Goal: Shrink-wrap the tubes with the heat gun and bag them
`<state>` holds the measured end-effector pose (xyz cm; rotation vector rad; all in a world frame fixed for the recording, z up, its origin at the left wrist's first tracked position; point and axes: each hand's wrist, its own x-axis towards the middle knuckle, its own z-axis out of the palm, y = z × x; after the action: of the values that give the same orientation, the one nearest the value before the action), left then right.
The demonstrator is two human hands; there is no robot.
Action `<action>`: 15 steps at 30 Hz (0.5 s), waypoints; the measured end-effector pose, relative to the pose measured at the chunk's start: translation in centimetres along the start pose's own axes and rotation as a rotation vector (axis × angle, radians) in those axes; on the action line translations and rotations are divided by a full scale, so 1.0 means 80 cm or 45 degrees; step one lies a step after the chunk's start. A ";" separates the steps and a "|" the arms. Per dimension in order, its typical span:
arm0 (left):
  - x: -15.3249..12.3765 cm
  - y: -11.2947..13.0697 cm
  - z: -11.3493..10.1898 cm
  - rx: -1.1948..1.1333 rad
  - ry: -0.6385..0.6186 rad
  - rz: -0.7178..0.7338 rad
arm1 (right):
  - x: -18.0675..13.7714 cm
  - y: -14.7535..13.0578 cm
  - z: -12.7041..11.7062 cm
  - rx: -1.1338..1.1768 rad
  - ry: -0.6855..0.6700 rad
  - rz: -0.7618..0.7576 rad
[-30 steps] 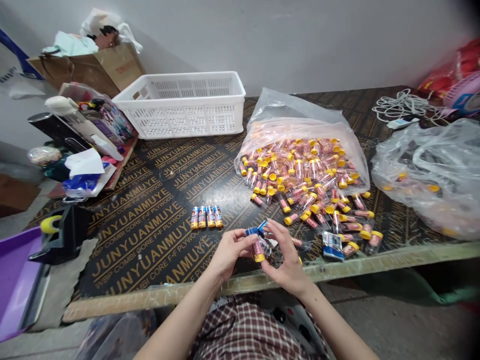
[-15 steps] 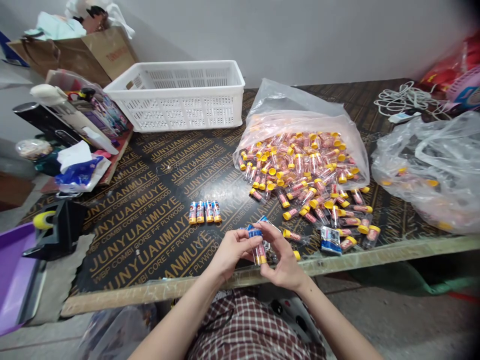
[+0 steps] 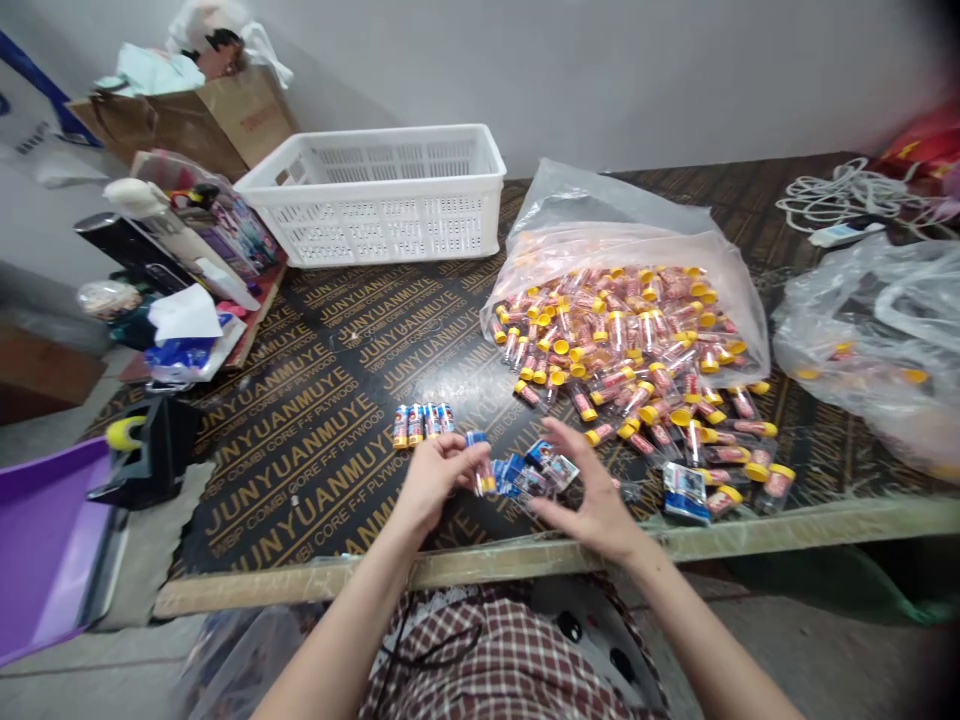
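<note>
Between the thumb and fingers of my left hand is a small clear tube with a yellow cap at the bottom and a blue sleeve around its upper end. My right hand is apart from it, thumb and fingers spread, holding nothing. Loose blue printed sleeves lie on the table between the hands. Beyond my left hand stands a short row of sleeved tubes, side by side. A stack of blue and silver sleeves sits right of my right hand.
A clear bag spills many yellow-capped tubes across the table's right half. Another plastic bag lies farther right. At the back is a white basket; a tape dispenser and purple dustpan-like tray are on the left.
My right hand has let go of the tube and opened away to the right. My left hand has moved left with the tube toward the row. The view has shifted slightly.
</note>
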<state>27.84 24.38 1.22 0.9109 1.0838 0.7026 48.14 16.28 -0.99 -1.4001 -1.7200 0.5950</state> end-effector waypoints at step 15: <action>0.048 0.020 -0.122 1.301 0.910 0.392 | 0.034 0.082 -0.066 -0.947 -0.057 -0.123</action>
<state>19.79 30.96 -0.82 1.7932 2.0467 0.7373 56.07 19.94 -2.41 -1.7811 -2.1424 -0.1010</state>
